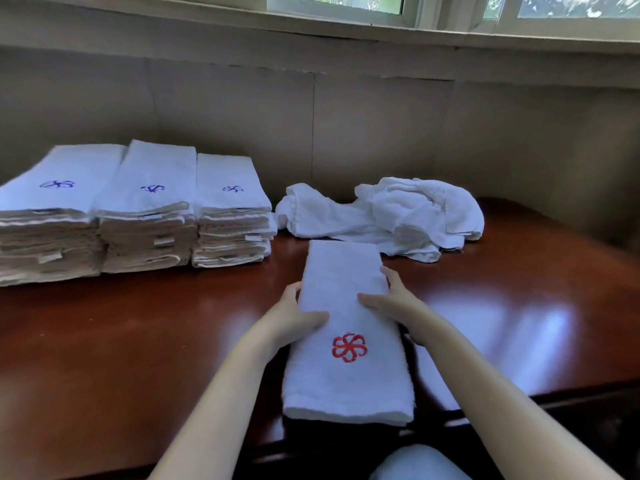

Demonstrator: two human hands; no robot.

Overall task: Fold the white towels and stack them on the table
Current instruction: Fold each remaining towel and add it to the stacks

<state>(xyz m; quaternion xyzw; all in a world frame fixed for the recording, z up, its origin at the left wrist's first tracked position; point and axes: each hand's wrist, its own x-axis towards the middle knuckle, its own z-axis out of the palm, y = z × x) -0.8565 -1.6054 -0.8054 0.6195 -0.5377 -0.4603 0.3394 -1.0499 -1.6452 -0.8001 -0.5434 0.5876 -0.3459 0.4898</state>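
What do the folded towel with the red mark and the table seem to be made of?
The folded towel looks like cotton terry, matte, with fuzzy nap; the red flower seems embroidered. The table is probably dark reddish wood with glossy varnish: it shows bright reflections.

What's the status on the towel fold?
Grip: left hand and right hand hold red-emblem folded towel by its sides. Three folded stacks at left. Behind it, unfolded towel pile.
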